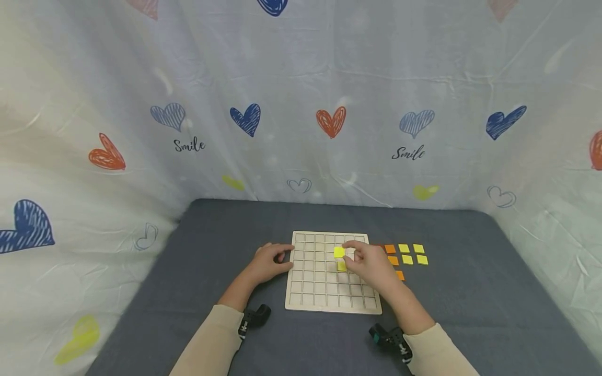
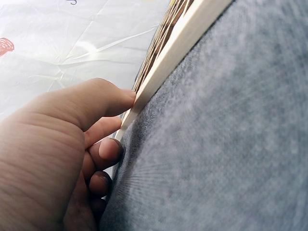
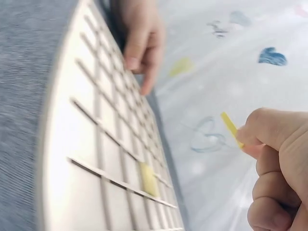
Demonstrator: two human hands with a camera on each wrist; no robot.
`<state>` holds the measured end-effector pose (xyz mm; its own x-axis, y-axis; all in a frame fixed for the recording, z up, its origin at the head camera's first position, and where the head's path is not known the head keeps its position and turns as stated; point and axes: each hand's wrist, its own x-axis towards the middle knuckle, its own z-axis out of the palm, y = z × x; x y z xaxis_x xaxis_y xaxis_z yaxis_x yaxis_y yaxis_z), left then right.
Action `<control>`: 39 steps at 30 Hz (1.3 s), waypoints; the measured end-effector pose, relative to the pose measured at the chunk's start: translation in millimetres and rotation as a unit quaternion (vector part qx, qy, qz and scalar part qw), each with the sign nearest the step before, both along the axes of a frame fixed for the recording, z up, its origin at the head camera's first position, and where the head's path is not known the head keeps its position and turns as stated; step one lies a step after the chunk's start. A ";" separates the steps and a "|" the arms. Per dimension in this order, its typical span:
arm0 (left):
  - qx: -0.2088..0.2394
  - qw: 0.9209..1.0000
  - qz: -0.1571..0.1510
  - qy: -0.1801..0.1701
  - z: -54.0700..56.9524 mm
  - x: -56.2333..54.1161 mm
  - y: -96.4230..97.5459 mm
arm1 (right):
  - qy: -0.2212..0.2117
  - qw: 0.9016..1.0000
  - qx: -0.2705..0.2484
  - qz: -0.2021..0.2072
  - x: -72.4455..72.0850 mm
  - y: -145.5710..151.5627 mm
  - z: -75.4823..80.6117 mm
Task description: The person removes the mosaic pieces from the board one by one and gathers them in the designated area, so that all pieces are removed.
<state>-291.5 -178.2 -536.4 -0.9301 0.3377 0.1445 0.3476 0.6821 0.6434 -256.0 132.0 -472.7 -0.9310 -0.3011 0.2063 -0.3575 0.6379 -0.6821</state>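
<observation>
My right hand (image 1: 372, 265) pinches a small yellow square tile (image 1: 339, 252) between thumb and forefinger. In the right wrist view that yellow tile (image 3: 231, 129) is seen nearly edge-on, raised off the board. Below the hand lies a pale wooden grid board (image 1: 312, 288), and a second yellow tile (image 1: 342, 266) sits in one of its cells. At the board's left edge, my left hand (image 1: 267, 262) touches the rim with thumb and forefinger spread apart. The left wrist view shows the thumb (image 2: 108, 98) against the board's side, the other fingers loosely bent.
Right of the board, several yellow tiles (image 1: 407, 259) lie in short rows beside several orange tiles (image 1: 393, 260), partly hidden by my right hand. A dark grey cloth (image 1: 470, 292) covers the table. Behind hangs a white curtain (image 1: 291, 62) printed with hearts.
</observation>
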 end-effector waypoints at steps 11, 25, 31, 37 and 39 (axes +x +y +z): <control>-0.002 1.000 0.007 -0.011 -1.0 -0.8 0.3 | -0.043 0.997 -0.053 -0.021 -4.2 37.3 21.2; -0.003 1.000 0.003 -0.008 -1.4 -1.6 -0.3 | -0.075 0.995 -0.031 -0.056 -14.1 102.2 25.5; -0.002 1.000 0.003 -0.007 -0.5 -1.3 -0.1 | -0.086 0.995 -0.011 -0.052 -17.1 130.7 20.3; 0.000 1.000 0.000 -0.002 -0.9 -0.9 -0.2 | -0.123 0.991 0.000 -0.046 -16.1 153.9 12.5; 0.000 1.000 -0.001 -0.002 -1.1 -0.9 -0.3 | -0.139 0.989 0.006 -0.046 -15.6 159.7 9.2</control>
